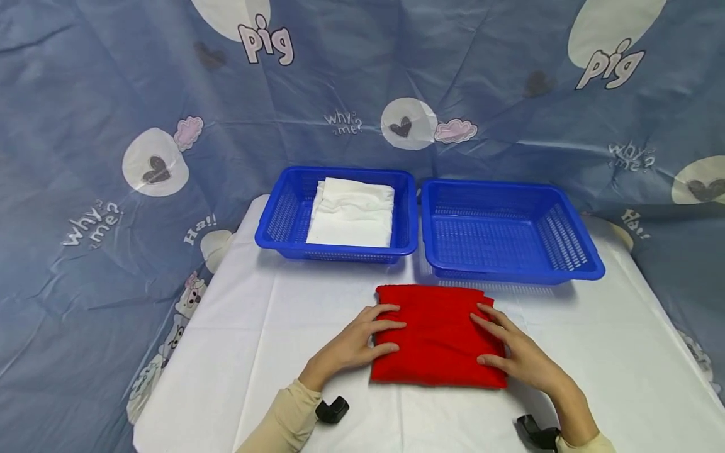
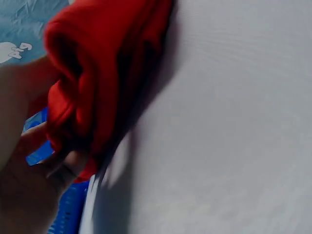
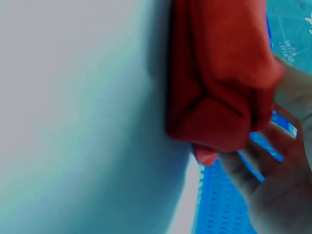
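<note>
- Left hand (image 1: 358, 340) first: fingers spread and lightly bent, touching the left side of the folded red cloth (image 1: 433, 340), no clench to be seen.
- Right hand (image 1: 523, 352) mirrors it on the right side, relaxed in its grip; whether any fingertip tucks beneath the layers, nobody can tell from here.
- Between them, flat on the near part of the table (image 1: 317, 302), lies that red cloth, and look at the far right corner: the layers step out of line!
- Good handling here would mean equal, gentle pressure from both sides, easing that corner flush without buckling the middle; in any lift, all the layers need support together.
- Just beyond, far right, the right blue basket (image 1: 487, 242), mesh floor bare.
- Beside it, far left, the left blue basket (image 1: 334, 253) holds a folded white cloth (image 1: 354, 217).
</note>
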Demonstrator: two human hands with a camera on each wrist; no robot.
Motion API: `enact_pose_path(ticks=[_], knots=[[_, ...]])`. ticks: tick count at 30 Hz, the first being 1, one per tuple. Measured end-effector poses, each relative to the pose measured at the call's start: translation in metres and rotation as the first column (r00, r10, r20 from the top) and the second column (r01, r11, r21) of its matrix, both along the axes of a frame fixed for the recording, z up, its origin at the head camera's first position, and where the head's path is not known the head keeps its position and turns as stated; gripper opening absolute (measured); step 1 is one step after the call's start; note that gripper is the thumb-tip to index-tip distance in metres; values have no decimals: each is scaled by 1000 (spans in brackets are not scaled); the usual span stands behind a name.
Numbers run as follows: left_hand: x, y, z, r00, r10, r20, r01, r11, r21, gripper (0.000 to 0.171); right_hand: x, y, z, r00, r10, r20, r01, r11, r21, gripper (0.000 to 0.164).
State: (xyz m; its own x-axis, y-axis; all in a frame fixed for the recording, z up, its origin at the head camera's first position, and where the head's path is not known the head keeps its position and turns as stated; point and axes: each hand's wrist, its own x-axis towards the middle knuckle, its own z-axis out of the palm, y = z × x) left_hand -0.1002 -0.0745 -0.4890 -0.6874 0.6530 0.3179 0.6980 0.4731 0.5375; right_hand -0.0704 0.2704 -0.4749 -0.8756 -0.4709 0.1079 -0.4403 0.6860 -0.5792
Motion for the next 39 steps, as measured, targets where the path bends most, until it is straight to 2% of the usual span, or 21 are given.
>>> enact_pose_path(ticks=[2, 4, 7, 9, 12, 14, 17, 21, 25, 27, 30, 35, 39], knots=[[-1, 2, -2, 1000, 10, 20, -11, 999, 42, 35, 0, -1, -3, 999, -20, -38, 21, 1000, 13, 67], [-2, 5, -4, 1000, 11, 29, -14, 995, 98, 28, 0, -3, -6, 992, -32, -123, 33, 999, 6, 58], [-5, 9, -6, 1000, -7, -3, 7, 984, 176, 20, -2, -7, -8, 965, -39, -259, 28, 999, -46, 36], [-6, 12, -8, 999, -19, -33, 26, 977, 213, 18, -4, -9, -8, 947, -41, -318, 11, 995, -95, 29], [-6, 14, -9, 998, -27, -56, 40, 968, 248, 17, -6, -9, -6, 955, -42, -293, -7, 987, -163, 27], [-6, 14, -9, 998, -25, -54, 38, 965, 258, 17, -6, -7, -4, 970, -38, -241, -10, 981, -192, 27], [-4, 13, -8, 999, -17, -31, 24, 966, 256, 17, -4, 0, -1, 988, -44, -145, 18, 985, -171, 28], [-1, 6, -4, 1000, -18, 16, 16, 987, 162, 22, 6, 10, 3, 995, -78, -59, 75, 996, -48, 41], [5, -7, 1, 996, -18, 86, 15, 999, 36, 34, 15, 13, 3, 997, -73, 0, 73, 997, 17, 57], [8, -10, 1, 994, -15, 106, 13, 1000, 19, 39, 17, 11, 3, 999, -51, 1, 51, 998, 30, 61], [9, -10, -3, 994, -29, 108, 23, 998, 54, 41, 18, 8, 1, 999, -31, -41, 31, 999, 7, 61], [7, -2, -12, 999, -28, 41, 19, 980, 199, 33, 17, 3, -1, 992, -42, -117, 37, 998, -46, 55], [5, 4, -10, 1000, -14, -4, 14, 954, 300, 27, 15, 2, -4, 974, -71, -214, 73, 997, -2, 50]])
